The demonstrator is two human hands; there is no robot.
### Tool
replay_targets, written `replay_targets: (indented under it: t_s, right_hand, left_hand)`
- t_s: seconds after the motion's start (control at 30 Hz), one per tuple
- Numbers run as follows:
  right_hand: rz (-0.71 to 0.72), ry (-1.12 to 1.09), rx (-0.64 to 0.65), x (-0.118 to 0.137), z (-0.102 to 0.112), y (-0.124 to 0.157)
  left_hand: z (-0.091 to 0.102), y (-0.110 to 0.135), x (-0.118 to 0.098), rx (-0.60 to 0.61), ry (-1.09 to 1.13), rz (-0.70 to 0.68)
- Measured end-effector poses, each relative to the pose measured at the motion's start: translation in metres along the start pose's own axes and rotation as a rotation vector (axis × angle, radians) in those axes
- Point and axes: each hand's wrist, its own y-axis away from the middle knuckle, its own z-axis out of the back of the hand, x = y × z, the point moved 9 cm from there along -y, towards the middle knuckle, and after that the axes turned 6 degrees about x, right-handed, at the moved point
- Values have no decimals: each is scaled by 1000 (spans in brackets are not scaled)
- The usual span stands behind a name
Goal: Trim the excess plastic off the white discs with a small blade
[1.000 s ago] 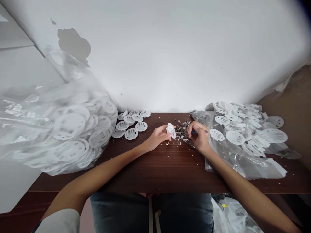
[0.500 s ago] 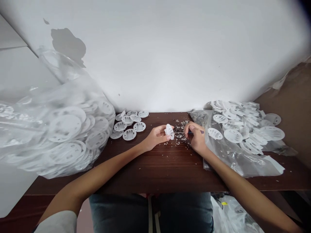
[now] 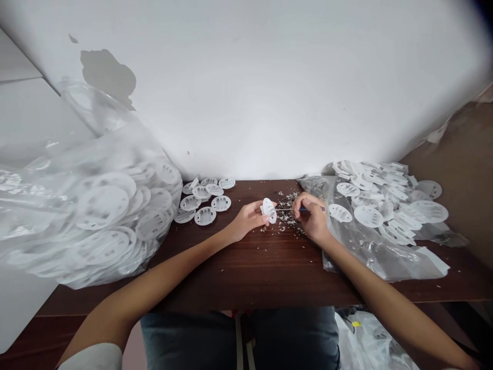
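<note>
My left hand (image 3: 248,220) pinches a small white plastic disc (image 3: 268,210) between thumb and fingers, holding it up just above the counter (image 3: 269,272), near the middle. My right hand (image 3: 313,218) has its fingers closed on a thin pick (image 3: 302,209) with a blue handle, and the pick's metal tip reaches across to the edge of the disc. The two hands are close together but not touching, with only the pick and the disc between them. Dark and pale scraps (image 3: 288,216) lie scattered on the brown wood under and around the hands, thickest just left of my right hand. To the left of my left hand sits a loose group of slotted white discs (image 3: 202,203) against the wall (image 3: 246,87). Further left, a big clear bag (image 3: 100,205) bulges with more of them and leans on the wall. On the right, a flattened clear bag (image 3: 370,257) lies on the counter under a heap of white discs (image 3: 370,205), right beside my right hand. Below the counter edge I can see my jeans (image 3: 239,334) and a white plastic bag (image 3: 370,344) on the floor.
</note>
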Motion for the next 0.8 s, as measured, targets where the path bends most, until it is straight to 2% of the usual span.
replay_targets:
  t_s: [0.13, 0.37, 0.63, 0.8]
  right_hand:
    - [-22, -165, -91, -3, 5, 2]
    - [-50, -133, -81, -2, 7, 2]
    - [-40, -95, -96, 9, 4, 6]
    - [-76, -158, -68, 10, -5, 4]
  left_hand:
    - [0, 0, 0, 1, -7, -7]
    - [4, 2, 0, -40, -2, -23]
    - [0, 0, -6, -56, 83, -37]
    - [7, -2, -4, -152, 133, -64]
